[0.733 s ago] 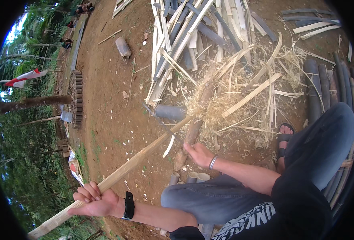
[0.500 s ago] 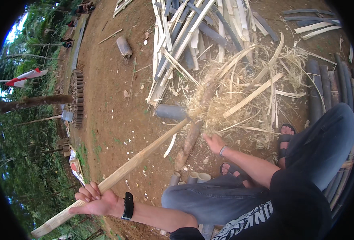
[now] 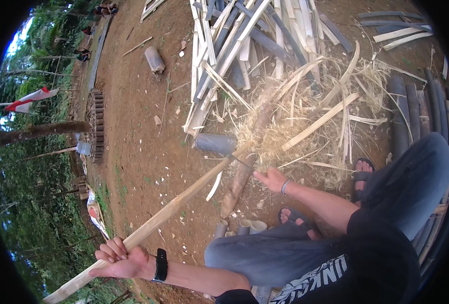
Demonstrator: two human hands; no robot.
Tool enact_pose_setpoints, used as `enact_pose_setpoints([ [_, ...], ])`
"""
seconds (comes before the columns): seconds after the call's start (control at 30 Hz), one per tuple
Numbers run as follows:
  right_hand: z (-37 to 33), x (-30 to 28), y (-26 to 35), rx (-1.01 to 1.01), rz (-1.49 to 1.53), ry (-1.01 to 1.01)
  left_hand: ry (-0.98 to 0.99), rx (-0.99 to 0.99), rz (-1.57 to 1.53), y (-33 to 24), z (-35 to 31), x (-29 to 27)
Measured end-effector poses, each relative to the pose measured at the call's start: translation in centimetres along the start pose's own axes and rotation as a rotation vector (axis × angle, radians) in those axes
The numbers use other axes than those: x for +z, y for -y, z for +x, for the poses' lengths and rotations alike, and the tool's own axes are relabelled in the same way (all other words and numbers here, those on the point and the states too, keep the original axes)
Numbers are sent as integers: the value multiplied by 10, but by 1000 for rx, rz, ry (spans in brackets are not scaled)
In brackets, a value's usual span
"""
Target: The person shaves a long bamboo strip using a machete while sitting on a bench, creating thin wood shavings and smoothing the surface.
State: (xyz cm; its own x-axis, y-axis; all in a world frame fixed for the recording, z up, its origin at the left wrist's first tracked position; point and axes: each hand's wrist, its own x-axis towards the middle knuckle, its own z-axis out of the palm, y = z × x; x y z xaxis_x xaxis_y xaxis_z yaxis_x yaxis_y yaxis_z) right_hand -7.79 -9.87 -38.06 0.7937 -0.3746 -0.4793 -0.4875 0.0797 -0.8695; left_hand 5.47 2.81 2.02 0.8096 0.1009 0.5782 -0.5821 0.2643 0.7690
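Observation:
My left hand [image 3: 120, 259] is closed round a long pale bamboo strip [image 3: 176, 202], which slants up from the lower left toward the middle. The strip's far end reaches the edge of a heap of curly shavings [image 3: 285, 129]. In my right hand [image 3: 272, 180] is a knife, its handle hidden by the fingers. Its thin dark blade [image 3: 242, 162] crosses the strip near that far end. Beneath the blade lies a brown log [image 3: 238, 186] on the ground, its upper part running into the shavings.
A dark bamboo piece [image 3: 215, 144] lies left of the log. Split bamboo strips [image 3: 234, 50] are piled beyond. Several cut bamboo tubes [image 3: 244, 226] stand by my knee. Dark bamboo poles [image 3: 399, 116] lie at right, and a short log [image 3: 154, 60] rests on the dirt at upper left.
The strip's far end has shifted up and right, farther past the log. My right hand and the knife have moved slightly left, and the blade now shows across the strip.

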Motion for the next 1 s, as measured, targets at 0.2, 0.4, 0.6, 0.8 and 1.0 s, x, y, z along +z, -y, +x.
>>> enact_pose_setpoints([
  [0.2, 5, -24, 37, 296, 216, 35, 128, -1, -57, -5, -3, 3],
  [0.4, -27, 7, 61, -133, 130, 116, 80, -6, -56, -1, 2, -1],
  [0.6, -1, -17, 18, -91, -27, 112, 210, -34, -114, 5, 15, -38],
  [0.8, -1, -34, -18, 206, 46, 38, 282, -24, -160, 0, 6, -21],
  [1.0, -22, 8, 56, -92, 128, 83, 280, -13, -165, 0, 3, -20],
])
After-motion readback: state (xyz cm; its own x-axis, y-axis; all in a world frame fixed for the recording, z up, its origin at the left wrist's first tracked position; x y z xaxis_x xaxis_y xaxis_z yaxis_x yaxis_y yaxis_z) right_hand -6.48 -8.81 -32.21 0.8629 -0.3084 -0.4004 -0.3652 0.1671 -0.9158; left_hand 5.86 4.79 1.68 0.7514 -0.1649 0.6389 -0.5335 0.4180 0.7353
